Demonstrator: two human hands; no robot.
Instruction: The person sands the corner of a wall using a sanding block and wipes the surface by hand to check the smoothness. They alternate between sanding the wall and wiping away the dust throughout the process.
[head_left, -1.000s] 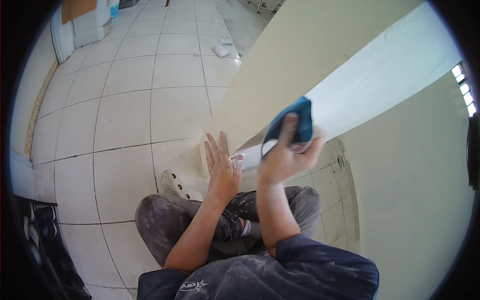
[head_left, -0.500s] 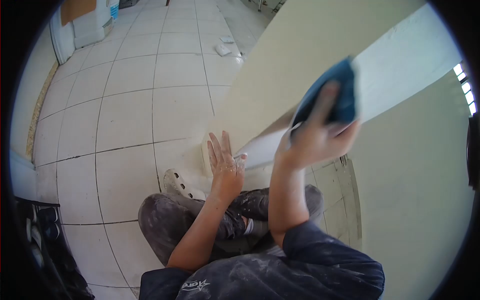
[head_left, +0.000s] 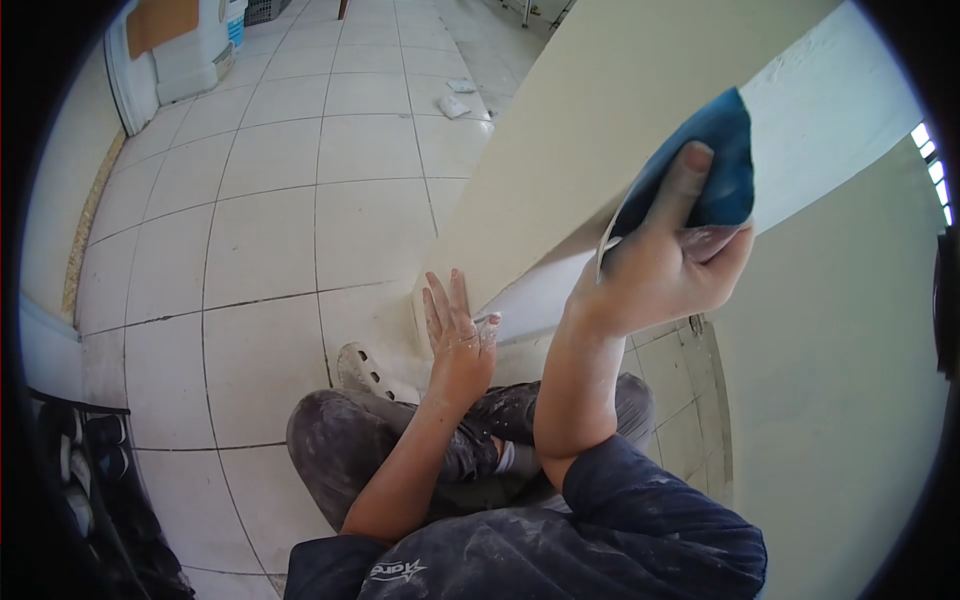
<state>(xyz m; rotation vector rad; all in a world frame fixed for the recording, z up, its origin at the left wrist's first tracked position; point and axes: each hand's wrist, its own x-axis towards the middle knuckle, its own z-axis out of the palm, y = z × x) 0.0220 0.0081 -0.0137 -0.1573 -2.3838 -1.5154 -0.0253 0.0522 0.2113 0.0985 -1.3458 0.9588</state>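
Observation:
My right hand (head_left: 660, 265) is closed on a folded sheet of blue sandpaper (head_left: 690, 165), the thumb pressed flat along its face. It holds the sheet up against the white inner face (head_left: 825, 105) of the wall opening. Lower down, my left hand (head_left: 460, 330) rests with fingers stretched and apart on the cream wall (head_left: 560, 150), close to its bottom corner. White dust coats the left fingers and thumb. The side of the sandpaper facing the wall is hidden.
White floor tiles (head_left: 260, 245) spread out on the left. Two small pale pieces (head_left: 454, 105) lie on them farther off. A pale clog (head_left: 365, 372) is by my dusty crossed legs (head_left: 335, 440). Shoes on a dark rack (head_left: 85, 460) stand at lower left, a white container (head_left: 190, 60) at upper left.
My right hand has moved up and to the right along the wall with the sandpaper. My left hand stays in its place on the wall; the view has shifted slightly.

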